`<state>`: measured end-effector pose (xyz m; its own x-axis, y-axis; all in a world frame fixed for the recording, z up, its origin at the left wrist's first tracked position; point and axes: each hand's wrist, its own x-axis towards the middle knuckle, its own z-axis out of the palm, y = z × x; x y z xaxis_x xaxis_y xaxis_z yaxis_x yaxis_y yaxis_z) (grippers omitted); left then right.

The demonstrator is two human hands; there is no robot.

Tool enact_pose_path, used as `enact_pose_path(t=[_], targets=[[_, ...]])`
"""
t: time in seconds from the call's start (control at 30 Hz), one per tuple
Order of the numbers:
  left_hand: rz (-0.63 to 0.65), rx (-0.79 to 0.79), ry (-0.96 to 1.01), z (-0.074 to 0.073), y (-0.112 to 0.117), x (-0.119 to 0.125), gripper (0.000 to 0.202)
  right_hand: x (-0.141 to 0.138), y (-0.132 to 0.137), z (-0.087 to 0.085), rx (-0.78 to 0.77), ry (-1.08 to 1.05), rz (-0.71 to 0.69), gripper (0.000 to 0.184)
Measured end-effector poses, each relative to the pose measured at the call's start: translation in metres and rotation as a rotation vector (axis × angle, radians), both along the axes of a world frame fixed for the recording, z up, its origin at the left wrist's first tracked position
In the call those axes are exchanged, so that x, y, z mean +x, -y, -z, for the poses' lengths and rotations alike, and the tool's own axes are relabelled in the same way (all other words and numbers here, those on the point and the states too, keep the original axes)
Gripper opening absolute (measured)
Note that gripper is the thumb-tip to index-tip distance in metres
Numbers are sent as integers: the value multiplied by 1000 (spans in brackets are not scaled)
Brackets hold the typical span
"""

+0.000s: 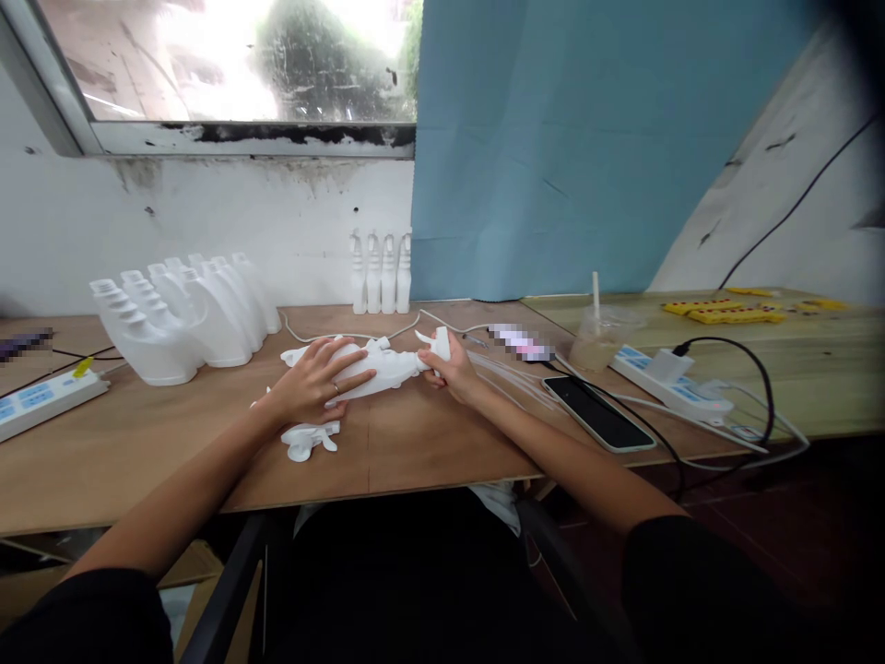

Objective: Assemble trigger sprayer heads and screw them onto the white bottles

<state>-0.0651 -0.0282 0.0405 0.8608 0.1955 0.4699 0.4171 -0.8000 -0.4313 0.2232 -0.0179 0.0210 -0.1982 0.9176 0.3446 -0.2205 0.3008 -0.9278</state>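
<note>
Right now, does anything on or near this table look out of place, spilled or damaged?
A plastic cup with a drinking straw stands close to the right-hand power strip, an odd place because it may tip. The window frame looks worn: black patches mark its lower edge. No spill shows near the white spray bottle.

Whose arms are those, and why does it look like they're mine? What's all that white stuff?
There's no machine here, just a person's bare hands. The camera sits on their head, so you see what's in front of them. The left hand lies over a white bottle on its side. The right hand grips a spray head at the bottle's neck. On the table, a loose spray head lies near the left hand. Farther left stand more bottles. On the right are a phone and a cup with a straw.
</note>
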Motion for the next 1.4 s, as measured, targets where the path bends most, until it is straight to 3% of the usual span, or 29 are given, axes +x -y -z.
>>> enact_pose_path(t=[0.17, 0.33, 0.57, 0.77, 0.9, 1.0, 1.17, 1.27, 1.4], targets=[[-5, 43, 12, 2, -1, 0, 71, -3, 0, 0, -19, -23, 33, 51], [-42, 86, -10, -3, -2, -5, 70, -3, -2, 1, -78, 14, -84, 47], [-20, 85, 24, -3, -2, -3, 68, -1, -2, 5, -38, 62, 71, 37], [11, 78, 46, -2, 1, 0, 70, -3, 4, 1, -105, 17, 84, 38], [-38, 80, 29, -7, 2, 0, 70, -2, 3, -3, -68, -20, 65, 35], [-108, 78, 154, -10, 1, -1, 73, 4, -2, -8, -45, -105, 26, 31], [-197, -36, 376, -7, -2, -2, 85, 13, -1, -19, -36, -202, -108, 32], [-146, -128, 415, -6, 0, -1, 84, 12, 6, -26, 40, -168, -163, 34], [-93, -304, 402, -7, 5, 0, 82, 11, 13, -32, 58, -92, -157, 50]])
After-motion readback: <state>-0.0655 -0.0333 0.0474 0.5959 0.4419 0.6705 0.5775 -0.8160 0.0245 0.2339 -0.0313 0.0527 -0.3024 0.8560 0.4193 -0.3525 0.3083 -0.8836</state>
